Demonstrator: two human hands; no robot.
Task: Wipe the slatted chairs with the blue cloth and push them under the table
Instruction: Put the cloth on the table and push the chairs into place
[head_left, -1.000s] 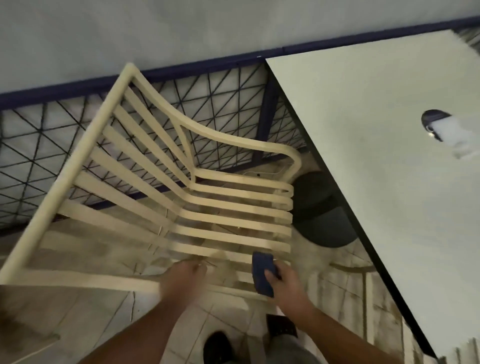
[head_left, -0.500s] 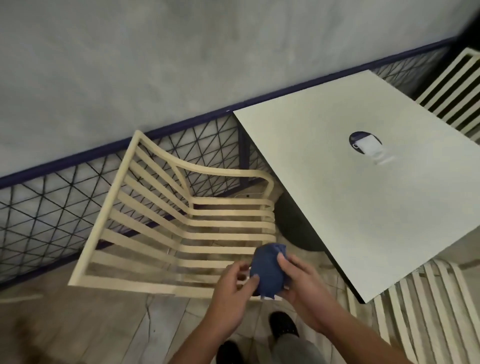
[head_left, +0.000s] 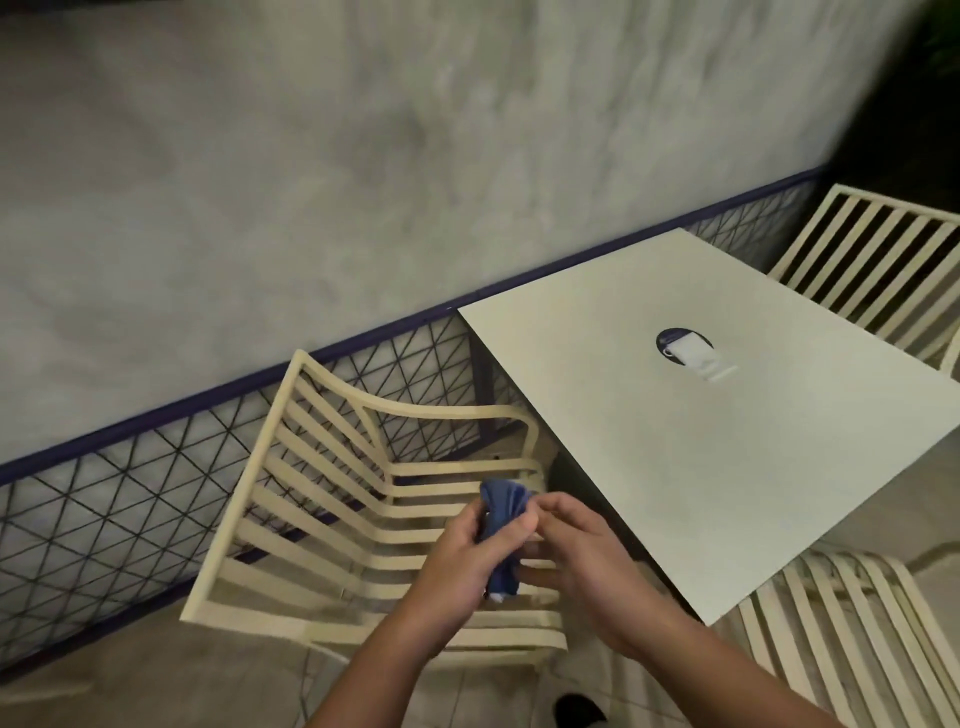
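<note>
A cream slatted chair (head_left: 332, 499) stands left of the square white table (head_left: 727, 457), its seat facing the table. Above the chair's seat I hold a bunched blue cloth (head_left: 503, 525) between both hands. My left hand (head_left: 457, 566) grips the cloth's lower part. My right hand (head_left: 576, 561) pinches its upper part between thumb and fingers. A second slatted chair (head_left: 852, 639) sits at the table's near right corner, and a third slatted chair (head_left: 872, 260) stands at the far side.
A dark wire-mesh fence with a blue top rail (head_left: 156, 415) runs behind the chair below a grey wall. A small dark logo with a white cup (head_left: 685, 348) marks the tabletop. My shoe (head_left: 579, 709) shows on the tiled floor.
My left hand left the chair's front edge and joined the right on the cloth. The view rose and pulled back, so the whole table and two more chairs came into sight.
</note>
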